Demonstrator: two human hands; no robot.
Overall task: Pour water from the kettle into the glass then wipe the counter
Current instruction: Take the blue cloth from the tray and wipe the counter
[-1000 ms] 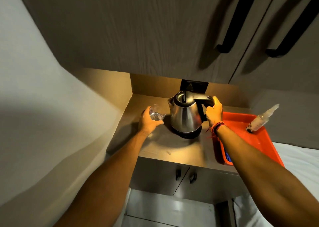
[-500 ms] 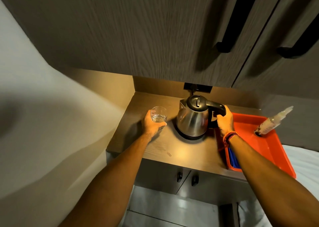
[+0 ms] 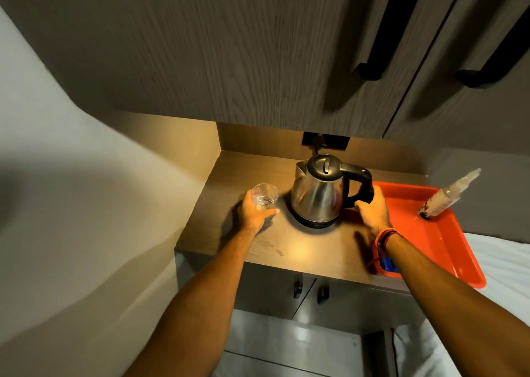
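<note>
A stainless steel kettle with a black lid and handle stands upright on its round base in the middle of the wooden counter. My right hand wraps the lower end of the handle from the right. To the kettle's left stands a clear glass with a little water in it, resting on the counter. My left hand grips the glass from the near side. A few water drops lie on the counter in front of the glass.
An orange tray sits at the right, overhanging a white bed, with a spray bottle standing in it and a blue cloth at its near corner. Dark upper cabinets hang low overhead. A wall closes the left side.
The kettle went from tipped toward the raised glass to upright on its base. The glass came down onto the counter. My right hand slid lower on the handle.
</note>
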